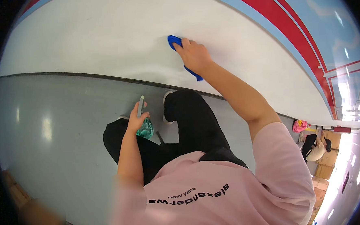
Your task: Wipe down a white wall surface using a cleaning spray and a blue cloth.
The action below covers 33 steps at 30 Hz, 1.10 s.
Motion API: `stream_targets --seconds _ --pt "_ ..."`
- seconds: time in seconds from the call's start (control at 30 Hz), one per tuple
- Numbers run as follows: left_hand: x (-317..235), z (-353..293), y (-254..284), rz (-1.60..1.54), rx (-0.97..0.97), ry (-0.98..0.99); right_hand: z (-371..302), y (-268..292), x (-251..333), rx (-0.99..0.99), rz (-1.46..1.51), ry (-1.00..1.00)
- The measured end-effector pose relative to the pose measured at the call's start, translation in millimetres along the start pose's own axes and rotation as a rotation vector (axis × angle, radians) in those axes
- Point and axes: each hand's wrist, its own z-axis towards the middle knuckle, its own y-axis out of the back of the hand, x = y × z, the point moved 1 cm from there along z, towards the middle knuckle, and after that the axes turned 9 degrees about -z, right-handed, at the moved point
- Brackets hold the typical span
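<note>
Head view, looking down: the right hand [193, 54] presses flat on a blue cloth [175, 41] against the white wall [82, 40], upper centre of the frame, the cloth's length running down-right under the palm. Lower, at centre, the left hand [136, 121] grips a green spray bottle [146, 129], nozzle toward the wall, above the grey floor [46, 131].

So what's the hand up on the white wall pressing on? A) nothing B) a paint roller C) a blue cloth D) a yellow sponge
C: the right hand lies flat on a blue cloth against the white wall, while the left hand grips a spray bottle.
</note>
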Motion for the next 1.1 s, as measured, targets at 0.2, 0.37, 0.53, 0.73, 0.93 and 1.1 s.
stream_targets --seconds 0.2,0.37,0.53,0.73,0.93,1.1 --pt "1.8 -1.6 -1.2 -0.058 -0.022 -0.006 -6.4 10.5 -4.4 0.001 0.080 -0.076" --pt "3.8 -4.1 0.3 -0.074 -0.054 -0.051 -58.1 16.1 -46.4 0.035 -0.021 -0.246" --pt "1.6 -3.3 -2.9 -0.053 -0.030 -0.049 -80.0 8.4 -49.6 0.095 -0.057 -0.262" --pt "4.2 0.5 -6.4 -0.025 -0.020 -0.053 -44.5 24.5 -40.3 -0.032 -0.002 -0.171" --pt "5.5 -2.5 -6.1 -0.026 -0.053 -0.042 -61.7 8.1 -47.0 -0.024 -0.018 -0.233" --pt "5.6 -0.4 -3.9 -0.030 -0.032 0.024 -54.0 16.6 -49.3 -0.081 0.017 -0.205"
